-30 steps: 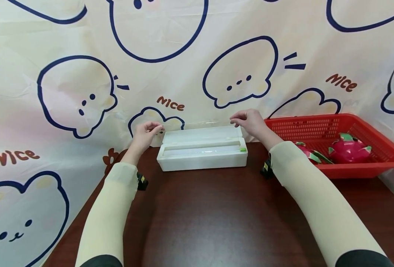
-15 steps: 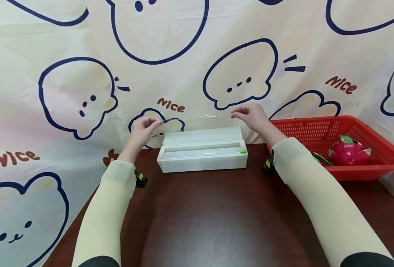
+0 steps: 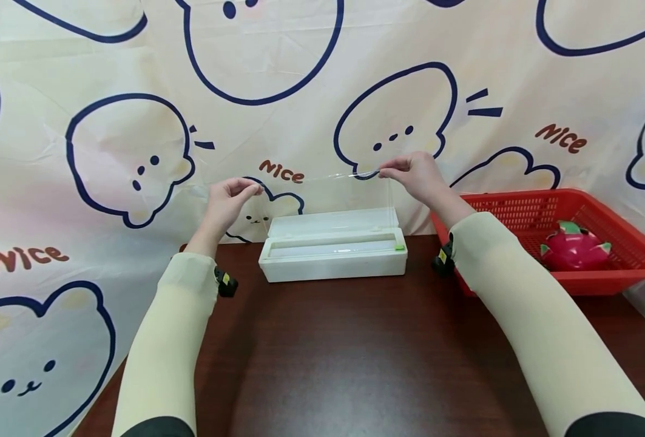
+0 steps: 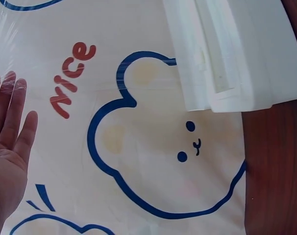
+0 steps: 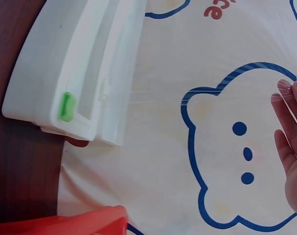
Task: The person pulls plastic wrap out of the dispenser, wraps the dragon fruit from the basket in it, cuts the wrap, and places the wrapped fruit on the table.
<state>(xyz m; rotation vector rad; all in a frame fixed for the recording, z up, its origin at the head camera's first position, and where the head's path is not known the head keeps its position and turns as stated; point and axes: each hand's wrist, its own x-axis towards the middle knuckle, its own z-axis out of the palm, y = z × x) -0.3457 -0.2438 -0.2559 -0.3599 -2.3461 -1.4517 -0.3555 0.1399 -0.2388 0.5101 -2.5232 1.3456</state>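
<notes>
Clear cling film [image 3: 327, 194] is stretched taut between my two hands, rising from a white cling film dispenser [image 3: 333, 267] whose lid [image 3: 333, 222] is tipped back. My left hand [image 3: 227, 205] pinches the film's left corner between thumb and fingers. At the opposite corner, my right hand [image 3: 417, 177] pinches the film a little higher up. In the right wrist view, creases in the film [image 5: 284, 90] gather at the fingertips. A green slider [image 5: 67, 106] sits at the dispenser's right end.
At the right, a red plastic basket [image 3: 617, 276] holds a pink dragon fruit [image 3: 576, 247] with green tips. Behind the dispenser hangs a cartoon-printed curtain [image 3: 278, 133]. Everything stands on a dark brown wooden table [image 3: 327, 352].
Both hands have risen and moved slightly apart, drawing the film higher above the dispenser. The dispenser stays in place; the right forearm now covers more of the basket's left side.
</notes>
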